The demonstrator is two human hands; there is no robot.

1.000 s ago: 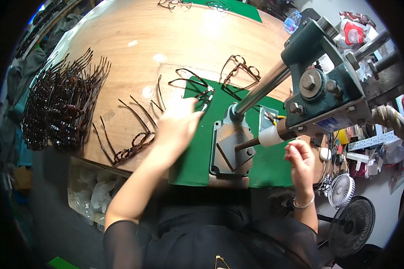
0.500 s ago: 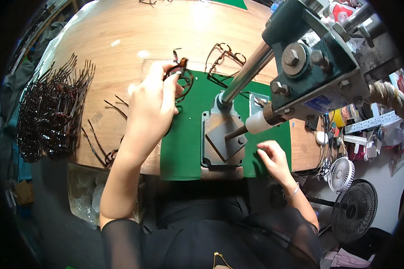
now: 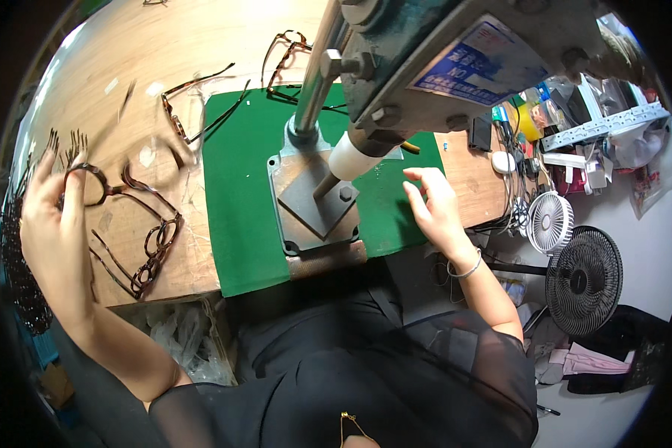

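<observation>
At the far left my left hand (image 3: pixel 56 231) is closed on a brown eyeglass frame (image 3: pixel 106 190), gripping it by one rim; its outer parts are smeared by motion. A dark pile of eyeglass frames (image 3: pixel 24 261) lies behind and beside that hand. Close by on the wood are folded tortoiseshell eyeglasses (image 3: pixel 157 246). Another tortoiseshell frame (image 3: pixel 175 119) lies with its temples spread over the left edge of the green mat (image 3: pixel 239 246). My right hand (image 3: pixel 434 213) hovers over the mat's right side, thumb and forefinger apart, holding nothing.
A hand press (image 3: pixel 317 201) with a steel base plate stands on the mat, its heavy head (image 3: pixel 440 67) overhanging the centre right. Farther back lies another pair of glasses (image 3: pixel 280 63). Cables (image 3: pixel 511 187), a white fan (image 3: pixel 550 222) and a black fan (image 3: pixel 584 280) are at the right.
My left hand has let go of a tortoiseshell frame at the mat's left edge and moved left to the pile, where it grips another. The view has shifted rightward; my right hand stays beside the press.
</observation>
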